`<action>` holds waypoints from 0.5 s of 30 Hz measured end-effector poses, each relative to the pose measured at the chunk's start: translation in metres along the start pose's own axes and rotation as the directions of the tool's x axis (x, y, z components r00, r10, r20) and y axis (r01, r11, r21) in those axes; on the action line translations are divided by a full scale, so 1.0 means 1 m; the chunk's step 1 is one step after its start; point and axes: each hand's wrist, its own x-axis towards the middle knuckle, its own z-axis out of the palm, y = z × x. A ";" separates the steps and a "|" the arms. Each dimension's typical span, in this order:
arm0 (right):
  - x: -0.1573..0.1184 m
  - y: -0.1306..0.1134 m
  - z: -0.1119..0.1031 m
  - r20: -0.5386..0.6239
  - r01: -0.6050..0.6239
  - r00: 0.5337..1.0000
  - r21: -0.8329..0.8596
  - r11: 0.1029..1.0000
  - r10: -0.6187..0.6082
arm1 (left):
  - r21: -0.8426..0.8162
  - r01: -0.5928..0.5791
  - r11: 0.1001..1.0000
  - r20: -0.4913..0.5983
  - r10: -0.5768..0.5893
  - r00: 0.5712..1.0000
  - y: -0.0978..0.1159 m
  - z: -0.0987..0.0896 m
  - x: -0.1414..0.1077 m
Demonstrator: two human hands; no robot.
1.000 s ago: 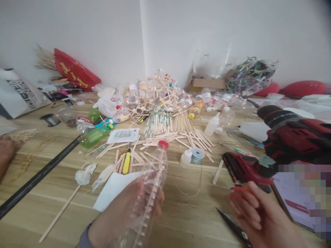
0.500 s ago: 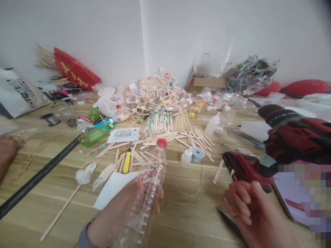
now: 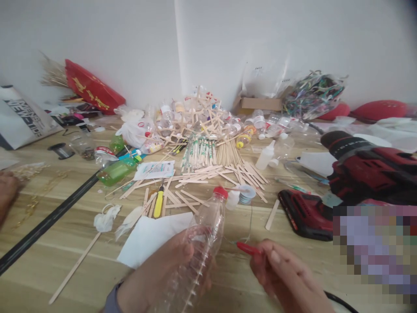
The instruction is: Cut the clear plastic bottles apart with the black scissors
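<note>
My left hand [image 3: 163, 265] is wrapped round a clear ribbed plastic bottle [image 3: 208, 224], tilted with its red cap [image 3: 220, 192] pointing away from me. To the right of it, my right hand [image 3: 286, 274] pinches a small red object [image 3: 249, 249] between thumb and fingers; its tip points toward the bottle without touching it. Thin wire or thread [image 3: 250, 221] runs near that tip, up toward a pale blue spool [image 3: 246, 194]. Beside the spool stands a small white bottle [image 3: 233, 201], partly behind the red cap.
A red and black drill [image 3: 368, 161] stands at the right. Wooden sticks [image 3: 192, 178], a yellow-handled tool [image 3: 158, 203] and white paper [image 3: 150, 237] lie ahead. A black rod [image 3: 55, 212] and green bottle [image 3: 119, 170] are left. Another person's hand [image 3: 8, 191] shows at the left edge.
My left hand and the bottle have shifted right, and the cap appears lower. My right hand has moved left and turned, bringing the red object closer to the bottle.
</note>
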 end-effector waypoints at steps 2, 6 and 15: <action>0.002 0.001 -0.005 -0.114 0.003 0.993 0.006 1.000 -0.003 | 0.015 -0.011 1.000 0.015 0.011 1.000 0.001 0.001 0.000; 0.011 -0.001 -0.023 -0.239 0.020 0.971 0.059 0.998 -0.005 | -0.030 -0.012 0.999 0.001 0.012 1.000 0.003 -0.004 0.001; 0.026 -0.055 -0.043 -0.632 0.321 0.775 0.404 0.857 0.007 | -0.189 -0.111 0.976 -0.186 0.075 0.980 0.018 -0.013 0.003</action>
